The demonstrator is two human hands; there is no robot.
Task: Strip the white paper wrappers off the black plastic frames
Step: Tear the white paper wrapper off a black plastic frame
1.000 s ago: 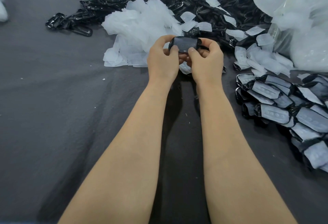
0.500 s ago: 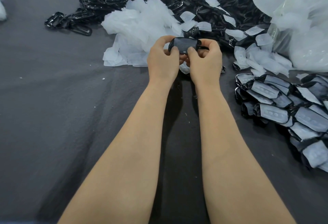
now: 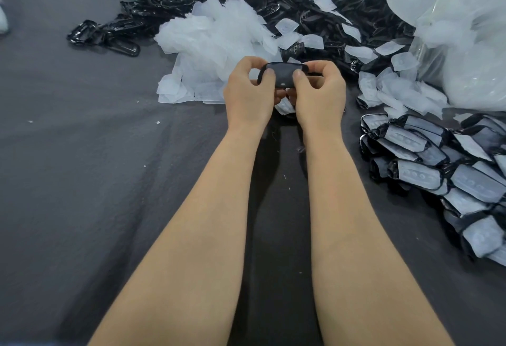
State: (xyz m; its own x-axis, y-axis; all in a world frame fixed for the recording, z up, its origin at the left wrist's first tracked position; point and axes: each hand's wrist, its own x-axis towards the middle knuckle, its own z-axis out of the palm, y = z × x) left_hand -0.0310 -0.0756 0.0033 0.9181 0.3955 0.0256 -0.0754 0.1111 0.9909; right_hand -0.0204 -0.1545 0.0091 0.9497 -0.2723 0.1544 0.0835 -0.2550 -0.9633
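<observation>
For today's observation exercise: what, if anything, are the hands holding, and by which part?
Both hold one black frame. The left hand pinches its left end and the right hand its right end, with thumbs on the near face.

Left grip (image 3: 250,96) and right grip (image 3: 320,98) bare, forearms (image 3: 197,222) bare, thumbnails (image 3: 270,71) short and plain
</observation>
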